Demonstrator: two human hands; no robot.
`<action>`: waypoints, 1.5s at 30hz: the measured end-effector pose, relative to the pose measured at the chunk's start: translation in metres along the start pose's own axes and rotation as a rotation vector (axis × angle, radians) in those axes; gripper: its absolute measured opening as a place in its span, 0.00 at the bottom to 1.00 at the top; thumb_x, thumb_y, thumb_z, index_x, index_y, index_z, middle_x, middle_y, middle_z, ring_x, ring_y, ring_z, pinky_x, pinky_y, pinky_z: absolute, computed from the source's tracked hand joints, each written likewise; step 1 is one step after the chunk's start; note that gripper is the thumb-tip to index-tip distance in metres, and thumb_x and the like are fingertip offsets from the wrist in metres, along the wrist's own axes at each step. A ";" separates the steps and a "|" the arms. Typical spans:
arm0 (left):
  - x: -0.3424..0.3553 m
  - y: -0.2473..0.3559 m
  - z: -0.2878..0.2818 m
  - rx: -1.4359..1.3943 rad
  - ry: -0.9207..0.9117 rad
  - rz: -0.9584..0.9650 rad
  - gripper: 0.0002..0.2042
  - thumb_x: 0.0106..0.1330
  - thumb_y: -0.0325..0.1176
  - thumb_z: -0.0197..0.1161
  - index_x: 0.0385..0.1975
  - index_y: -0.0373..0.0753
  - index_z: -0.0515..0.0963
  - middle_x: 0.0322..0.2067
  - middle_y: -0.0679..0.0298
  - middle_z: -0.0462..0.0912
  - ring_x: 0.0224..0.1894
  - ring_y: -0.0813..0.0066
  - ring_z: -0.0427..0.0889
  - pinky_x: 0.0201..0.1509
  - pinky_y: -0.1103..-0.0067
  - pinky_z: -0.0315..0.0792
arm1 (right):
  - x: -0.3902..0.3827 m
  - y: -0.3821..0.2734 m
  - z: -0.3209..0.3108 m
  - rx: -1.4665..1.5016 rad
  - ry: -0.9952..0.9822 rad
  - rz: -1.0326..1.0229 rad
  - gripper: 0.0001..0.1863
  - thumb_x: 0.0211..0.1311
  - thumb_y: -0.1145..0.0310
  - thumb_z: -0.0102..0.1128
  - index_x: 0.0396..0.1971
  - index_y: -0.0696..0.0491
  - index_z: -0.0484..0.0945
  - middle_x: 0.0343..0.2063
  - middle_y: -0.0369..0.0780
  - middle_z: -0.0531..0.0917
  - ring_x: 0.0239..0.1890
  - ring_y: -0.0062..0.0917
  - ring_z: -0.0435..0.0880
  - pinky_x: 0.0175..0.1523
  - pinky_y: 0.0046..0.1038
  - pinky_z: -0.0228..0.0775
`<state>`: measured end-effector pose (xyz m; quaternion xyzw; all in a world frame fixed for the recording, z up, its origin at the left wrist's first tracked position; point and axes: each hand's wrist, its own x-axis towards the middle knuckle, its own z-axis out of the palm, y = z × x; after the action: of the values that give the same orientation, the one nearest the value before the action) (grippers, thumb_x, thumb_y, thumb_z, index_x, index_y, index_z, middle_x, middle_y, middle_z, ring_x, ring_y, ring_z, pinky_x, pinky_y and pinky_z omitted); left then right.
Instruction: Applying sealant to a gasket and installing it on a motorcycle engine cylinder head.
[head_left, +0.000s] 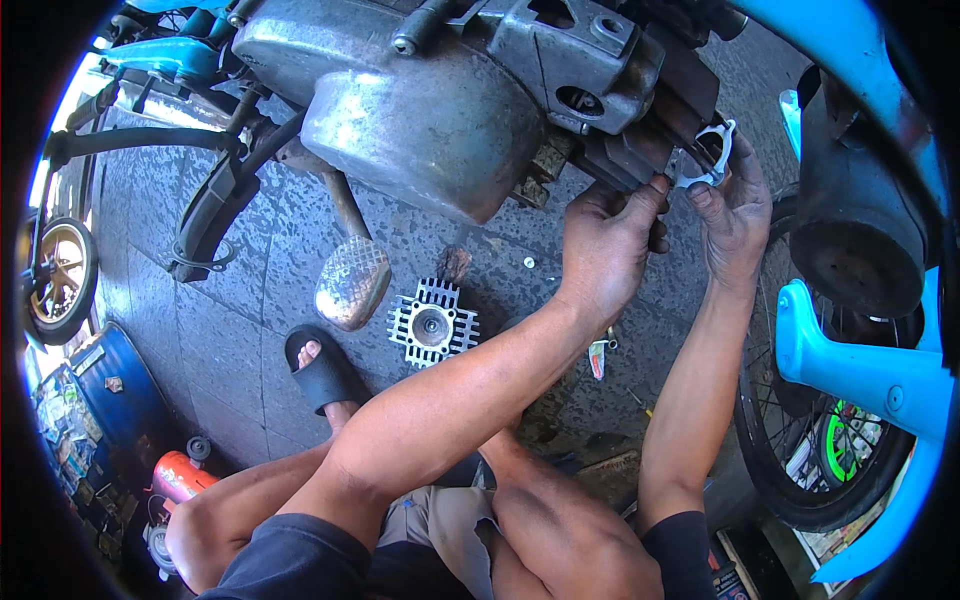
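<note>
My right hand (735,215) has its thumb and fingers closed on a thin silvery gasket (719,130), an irregular ring at the open end of the engine's dark finned cylinder (640,150). Just left of it, my left hand (610,235) is closed, thumb pressed against the fingers, beside the gasket's lower left edge. What those fingers pinch, if anything, is hidden. Above my left hand is the motorbike's grey metal engine (420,130). On the floor lies a finned cylinder head (433,322), its round hollow facing up.
A metal-topped pedal (353,282) juts down from the engine. Small parts and tools, including a ring-ended piece (610,340), lie on the dark tiles. A spoked wheel (830,450) and light-blue body panels (860,370) stand at right. A blue drum (125,385) and orange container (183,477) stand at left.
</note>
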<state>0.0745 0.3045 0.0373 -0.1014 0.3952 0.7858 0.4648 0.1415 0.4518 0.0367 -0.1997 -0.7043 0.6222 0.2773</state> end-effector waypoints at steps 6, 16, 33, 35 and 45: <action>0.008 -0.007 -0.004 -0.012 -0.004 0.033 0.17 0.71 0.42 0.70 0.43 0.32 0.80 0.34 0.61 0.82 0.31 0.74 0.81 0.35 0.76 0.79 | -0.001 0.001 -0.003 0.069 -0.019 0.025 0.47 0.50 0.62 0.85 0.68 0.62 0.69 0.61 0.45 0.78 0.67 0.37 0.74 0.73 0.41 0.60; 0.012 -0.019 0.001 -0.026 0.073 0.065 0.17 0.68 0.44 0.73 0.38 0.35 0.80 0.29 0.65 0.80 0.27 0.78 0.77 0.32 0.78 0.75 | -0.004 0.002 -0.001 0.069 0.006 0.022 0.48 0.52 0.62 0.84 0.69 0.62 0.67 0.62 0.45 0.78 0.68 0.35 0.73 0.73 0.40 0.61; -0.029 0.026 0.059 0.038 0.310 0.013 0.21 0.69 0.46 0.72 0.41 0.29 0.84 0.32 0.66 0.82 0.34 0.83 0.74 0.40 0.82 0.70 | -0.003 -0.007 0.010 0.018 0.010 -0.005 0.47 0.56 0.54 0.81 0.70 0.62 0.67 0.63 0.44 0.77 0.65 0.32 0.76 0.71 0.37 0.64; -0.028 0.028 0.062 0.057 0.317 0.046 0.17 0.71 0.39 0.71 0.41 0.27 0.84 0.34 0.66 0.85 0.35 0.84 0.75 0.38 0.82 0.70 | -0.002 -0.008 0.010 0.003 0.011 0.020 0.47 0.56 0.54 0.81 0.70 0.61 0.68 0.63 0.45 0.77 0.65 0.32 0.75 0.72 0.38 0.63; -0.027 0.034 0.064 0.037 0.330 0.063 0.12 0.71 0.32 0.71 0.42 0.27 0.85 0.39 0.63 0.87 0.40 0.83 0.79 0.44 0.82 0.72 | -0.002 0.000 0.010 0.029 0.011 -0.025 0.46 0.55 0.58 0.82 0.70 0.61 0.68 0.63 0.46 0.77 0.67 0.35 0.74 0.74 0.41 0.61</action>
<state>0.0750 0.3236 0.1122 -0.2081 0.4837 0.7652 0.3705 0.1369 0.4431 0.0360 -0.1904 -0.6962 0.6276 0.2919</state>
